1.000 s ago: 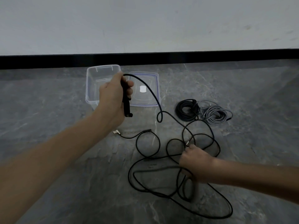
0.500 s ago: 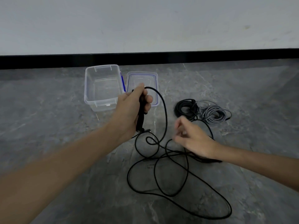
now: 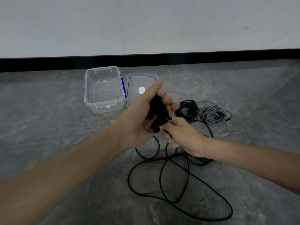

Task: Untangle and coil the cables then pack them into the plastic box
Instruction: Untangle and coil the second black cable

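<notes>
A long black cable [image 3: 178, 189] lies in loose loops on the grey floor. My left hand [image 3: 142, 117] holds a dark, blurred bundle of that cable's end in its palm, raised above the floor. Just right of it, my right hand [image 3: 181, 137] pinches the cable below the bundle. The clear plastic box [image 3: 103, 103] stands open at the back left, with nothing inside. Its lid [image 3: 138, 78] lies flat beside it, partly behind my left hand. A coiled black cable [image 3: 188, 109] and a coiled grey cable [image 3: 214, 115] rest side by side at the right.
A black skirting board [image 3: 211, 58] and a pale wall close off the floor behind the box. The grey stone floor [image 3: 48, 120] stretches to the left and to the right of the cables.
My left hand moved right and lower with the cable end, now a bundle in its palm. My right hand rose from the loops and took hold of the cable by my left hand.
</notes>
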